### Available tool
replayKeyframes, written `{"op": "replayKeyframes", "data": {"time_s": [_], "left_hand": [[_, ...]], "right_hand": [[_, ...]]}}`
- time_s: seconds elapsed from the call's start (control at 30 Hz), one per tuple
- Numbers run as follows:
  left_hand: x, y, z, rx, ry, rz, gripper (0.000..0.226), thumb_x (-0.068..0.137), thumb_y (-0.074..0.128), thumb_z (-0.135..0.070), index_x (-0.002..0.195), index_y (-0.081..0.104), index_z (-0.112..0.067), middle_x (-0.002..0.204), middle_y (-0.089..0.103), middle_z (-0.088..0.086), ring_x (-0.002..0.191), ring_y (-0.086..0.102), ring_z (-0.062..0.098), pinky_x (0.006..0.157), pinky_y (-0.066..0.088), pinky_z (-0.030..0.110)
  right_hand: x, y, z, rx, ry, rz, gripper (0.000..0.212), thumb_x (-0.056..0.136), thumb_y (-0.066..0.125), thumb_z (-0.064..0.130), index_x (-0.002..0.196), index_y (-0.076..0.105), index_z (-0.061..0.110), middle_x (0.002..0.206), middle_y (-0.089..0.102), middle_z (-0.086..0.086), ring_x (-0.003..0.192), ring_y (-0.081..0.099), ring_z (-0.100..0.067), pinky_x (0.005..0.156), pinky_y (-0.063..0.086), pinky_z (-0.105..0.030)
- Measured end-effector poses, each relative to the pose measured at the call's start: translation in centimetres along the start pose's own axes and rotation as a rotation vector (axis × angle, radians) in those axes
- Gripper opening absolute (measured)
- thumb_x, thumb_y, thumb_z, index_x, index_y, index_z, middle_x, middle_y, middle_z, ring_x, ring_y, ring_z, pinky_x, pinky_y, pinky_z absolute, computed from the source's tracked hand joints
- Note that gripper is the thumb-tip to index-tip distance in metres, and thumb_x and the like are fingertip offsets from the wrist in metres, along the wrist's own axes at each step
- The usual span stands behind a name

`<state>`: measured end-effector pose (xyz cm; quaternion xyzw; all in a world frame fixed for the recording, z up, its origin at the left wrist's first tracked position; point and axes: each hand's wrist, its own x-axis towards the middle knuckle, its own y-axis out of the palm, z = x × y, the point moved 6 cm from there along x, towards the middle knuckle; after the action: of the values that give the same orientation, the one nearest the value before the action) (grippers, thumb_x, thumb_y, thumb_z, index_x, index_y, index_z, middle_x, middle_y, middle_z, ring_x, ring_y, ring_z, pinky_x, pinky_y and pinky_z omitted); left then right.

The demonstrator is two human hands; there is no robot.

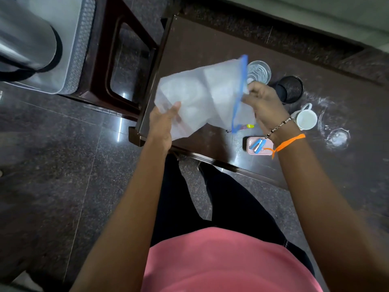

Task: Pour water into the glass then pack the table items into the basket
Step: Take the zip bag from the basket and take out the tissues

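Holding the translucent blue-edged zip pouch, light, limp and slippery: left hand grips its bottom, right hand pinches its stiffer zip edge.

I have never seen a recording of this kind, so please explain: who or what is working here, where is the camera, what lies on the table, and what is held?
No machine works here: a person uses two bare hands. The one picture comes from a camera worn on the head, looking down past the pink shirt. The left hand and the right hand each hold one side of a translucent plastic bag with a blue zip edge, above the dark table. On the table stand a glass, a black mesh cup and a white mug; a pink case lies near the front edge, with a blue item on top.
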<state>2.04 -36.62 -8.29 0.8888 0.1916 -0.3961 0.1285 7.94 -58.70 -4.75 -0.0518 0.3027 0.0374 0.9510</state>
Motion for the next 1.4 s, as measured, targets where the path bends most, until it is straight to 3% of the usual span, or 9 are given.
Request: {"op": "replayKeyframes", "data": {"time_s": [0.13,0.33,0.47,0.63,0.77,0.93,1.03,1.23,1.4], "left_hand": [[0.3,-1.8,0.2,-0.017,-0.04,-0.157,0.048,0.089,0.061,-0.009,0.134,0.044,-0.011,0.131,0.057,0.011,0.117,0.057,0.027,0.096,0.049,0.052],[-0.1,-1.1,0.7,-0.116,-0.108,-0.263,0.051,0.089,0.062,-0.01,0.136,0.042,-0.014,0.131,0.056,0.007,0.114,0.058,0.024,0.092,0.052,0.048],[-0.1,0.5,0.9,-0.061,-0.099,-0.23,0.052,0.09,0.061,-0.01,0.137,0.042,-0.014,0.131,0.057,0.006,0.111,0.059,0.021,0.078,0.056,0.039],[-0.2,2.0,1.0,-0.043,-0.118,-0.202,0.051,0.09,0.061,-0.012,0.137,0.042,-0.015,0.13,0.056,0.005,0.108,0.059,0.021,0.078,0.055,0.042],[-0.4,3.7,1.1,-0.036,-0.1,-0.117,0.048,0.089,0.062,-0.011,0.134,0.047,-0.015,0.126,0.06,0.004,0.108,0.061,0.02,0.082,0.056,0.043],[0.0,5.9,1.3,-0.055,-0.1,-0.051,0.048,0.086,0.064,-0.006,0.132,0.05,-0.011,0.125,0.062,0.006,0.104,0.064,0.019,0.094,0.052,0.046],[0.2,7.1,2.0,-0.059,-0.17,-0.022,0.046,0.084,0.066,-0.008,0.129,0.054,-0.009,0.127,0.062,0.009,0.113,0.061,0.025,0.094,0.05,0.049],[0.6,8.2,3.1,-0.136,-0.269,-0.005,0.025,0.085,0.064,-0.008,0.109,0.062,-0.015,0.126,0.063,0.01,0.115,0.059,0.03,0.099,0.044,0.057],[1.1,8.5,3.5,-0.121,-0.294,-0.052,0.03,0.086,0.062,-0.01,0.116,0.06,-0.012,0.128,0.061,0.01,0.117,0.058,0.03,0.1,0.043,0.057]], "right_hand": [[-0.7,-2.4,-0.6,0.09,-0.03,-0.106,0.04,0.083,0.052,-0.012,0.1,0.043,0.024,0.082,0.06,-0.008,0.07,0.058,-0.018,0.06,0.047,-0.028],[-1.4,-3.9,-0.5,-0.156,-0.081,-0.125,0.058,0.069,0.066,-0.016,0.121,0.056,0.005,0.125,0.058,-0.013,0.111,0.055,-0.021,0.095,0.048,-0.029],[-1.7,-5.2,0.0,-0.323,-0.145,-0.225,0.038,0.072,0.069,-0.006,0.109,0.066,0.004,0.113,0.063,-0.013,0.1,0.055,-0.013,0.079,0.043,-0.008],[-1.3,-6.7,-0.4,-0.416,-0.157,-0.24,0.014,0.074,0.073,0.003,0.087,0.071,0.0,0.106,0.04,-0.002,0.101,0.045,-0.011,0.087,0.038,-0.013],[-0.4,-8.1,-1.9,-0.283,-0.07,-0.214,0.009,0.081,0.064,0.003,0.085,0.058,0.01,0.08,0.053,-0.005,0.067,0.047,-0.009,0.058,0.04,-0.017],[1.1,-10.5,-5.2,-0.312,0.113,-0.241,0.048,0.073,0.07,-0.002,0.114,0.045,0.002,0.104,0.048,-0.004,0.095,0.049,-0.018,0.084,0.045,-0.035],[1.9,-13.7,-6.3,-0.315,0.246,-0.431,0.036,0.074,0.07,0.004,0.103,0.048,0.005,0.101,0.058,-0.014,0.095,0.057,-0.026,0.086,0.048,-0.039],[3.6,-17.7,-4.7,-0.438,0.13,-0.725,0.023,0.08,0.058,0.015,0.098,0.06,0.0,0.09,0.063,-0.016,0.085,0.056,-0.03,0.081,0.048,-0.04],[7.4,-17.6,-5.6,-0.586,0.199,-0.635,0.036,0.082,0.058,0.005,0.117,0.047,0.005,0.115,0.063,-0.019,0.107,0.059,-0.036,0.085,0.049,-0.038]]}}
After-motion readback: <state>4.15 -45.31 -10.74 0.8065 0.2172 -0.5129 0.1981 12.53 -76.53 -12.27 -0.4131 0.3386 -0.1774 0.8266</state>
